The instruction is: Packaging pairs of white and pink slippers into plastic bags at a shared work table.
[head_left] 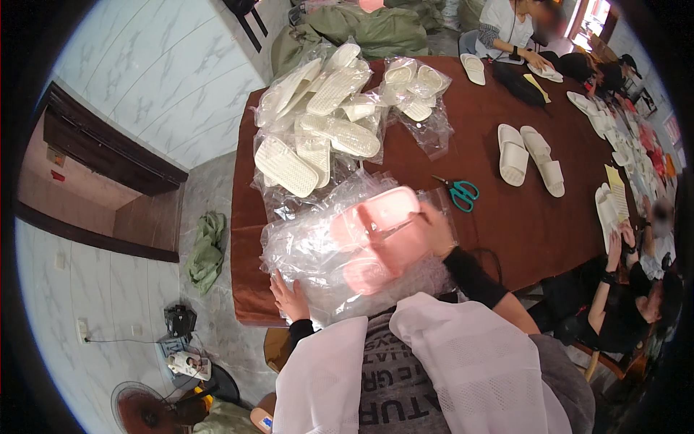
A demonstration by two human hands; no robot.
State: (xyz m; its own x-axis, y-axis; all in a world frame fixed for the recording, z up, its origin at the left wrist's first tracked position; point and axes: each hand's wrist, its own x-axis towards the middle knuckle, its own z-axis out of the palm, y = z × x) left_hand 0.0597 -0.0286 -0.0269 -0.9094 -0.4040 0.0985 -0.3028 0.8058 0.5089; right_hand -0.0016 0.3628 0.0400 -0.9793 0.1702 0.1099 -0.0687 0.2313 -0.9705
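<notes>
A pair of pink slide slippers [391, 207] lies at the near left of the table, their left ends seemingly inside a clear plastic bag [296, 242]. My right hand [436, 230] grips the slippers at their right ends, its fingers partly hidden and a little blurred. My left hand [289, 298] rests with fingers spread on the near left edge of the stacked clear bags. Just beyond my right hand are teal-handled scissors [463, 195], lying on the brown tablecloth [491, 235].
Bagged cream slippers [318, 137] are heaped at the far left, with a smaller bagged group [416, 83] beside them. Loose white slippers [512, 155] lie to the right. Co-workers sit along the far and right sides; one person's hands [614, 249] hold a slipper.
</notes>
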